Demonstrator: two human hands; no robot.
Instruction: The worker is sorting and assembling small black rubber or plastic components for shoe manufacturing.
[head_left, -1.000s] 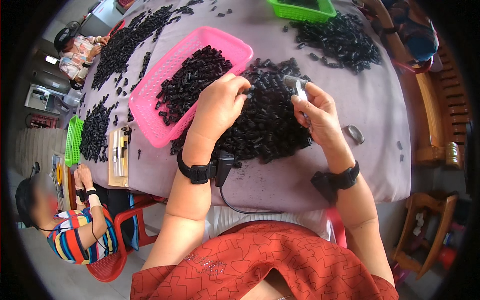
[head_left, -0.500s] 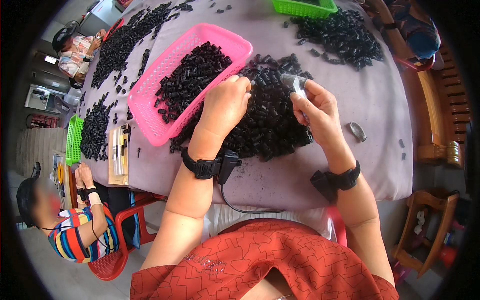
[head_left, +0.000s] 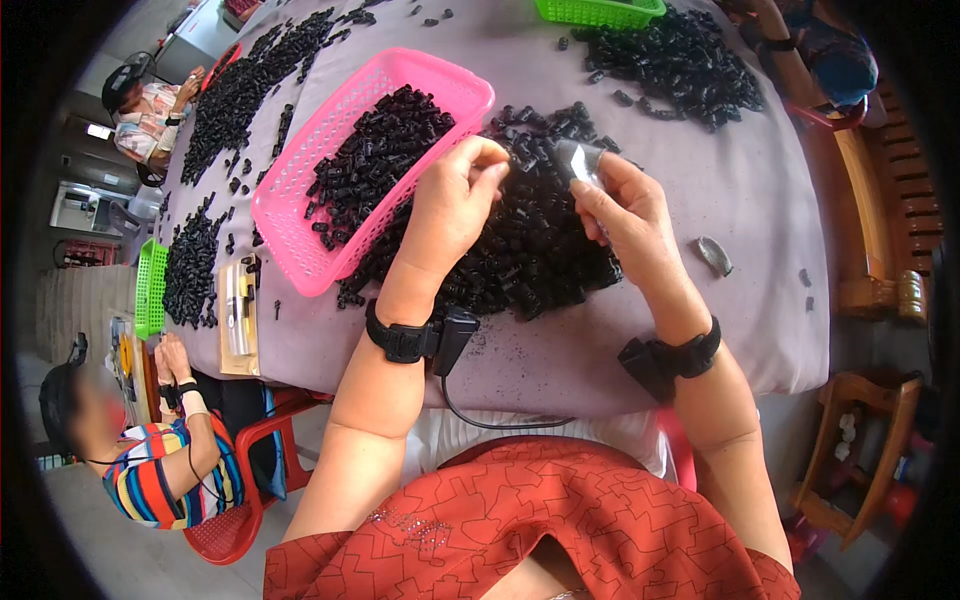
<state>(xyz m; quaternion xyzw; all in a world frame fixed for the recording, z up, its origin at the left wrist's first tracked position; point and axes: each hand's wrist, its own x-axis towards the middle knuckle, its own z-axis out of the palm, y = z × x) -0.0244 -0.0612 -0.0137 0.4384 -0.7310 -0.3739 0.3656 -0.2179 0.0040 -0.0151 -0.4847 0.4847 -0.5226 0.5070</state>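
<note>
My left hand [head_left: 452, 203] hovers at the near right rim of a pink basket [head_left: 290, 252], its thumb and fingers drawn together; whatever they may hold is too small to make out. Inside that basket lies a heap of small black plastic parts [head_left: 375, 150]. My right hand [head_left: 628, 205] is closed on a shiny, silvery, blade-like piece [head_left: 583, 166] that points up and left. Beneath and between both hands spreads a big loose pile of the same black parts [head_left: 535, 240]. A grey curled scrap [head_left: 712, 256] rests on the cloth to the right of my right wrist.
Further black heaps [head_left: 680, 70] lie at the far right and along the left side. Green baskets [head_left: 150, 290] stand at the left edge and far side. A cardboard-backed pack [head_left: 238, 318] lies near left. Other people sit around the table [head_left: 775, 220], one in stripes [head_left: 180, 470] at left.
The silvery piece has turned in my right hand, so its shiny face shows differently. My left fingers have shifted slightly, the thumb now more in sight. The whole view has moved a little.
</note>
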